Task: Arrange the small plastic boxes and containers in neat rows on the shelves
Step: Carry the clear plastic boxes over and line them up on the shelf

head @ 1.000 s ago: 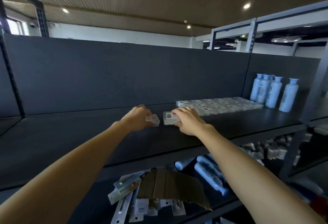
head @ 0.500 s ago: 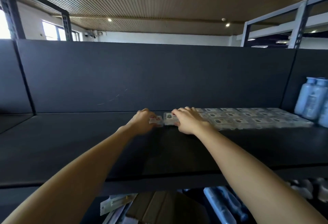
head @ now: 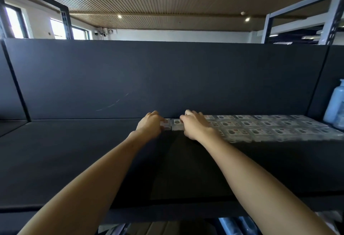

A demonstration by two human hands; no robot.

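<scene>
Head view: both hands pushed further back on the shelf since a second ago, boxes now near the back panel; camera swung left, bottles nearly out of frame.

Head view: left hand point(head: 149, 125) curls round a small clear plastic box point(head: 165, 123); right hand point(head: 195, 126) grips a second box point(head: 176, 123) just beside it, hands close but apart. Both boxes sit on the dark shelf point(head: 74, 160) at the left end of the laid-out rows of boxes point(head: 270, 127). Pale blue bottle point(head: 335, 108) at far right. Boxes look light, stiff and likely slippery on the smooth shelf; best pinched by the short side edges or slid flat with fingertips on the lid. A hard shove could knock the neighbouring row askew.
</scene>
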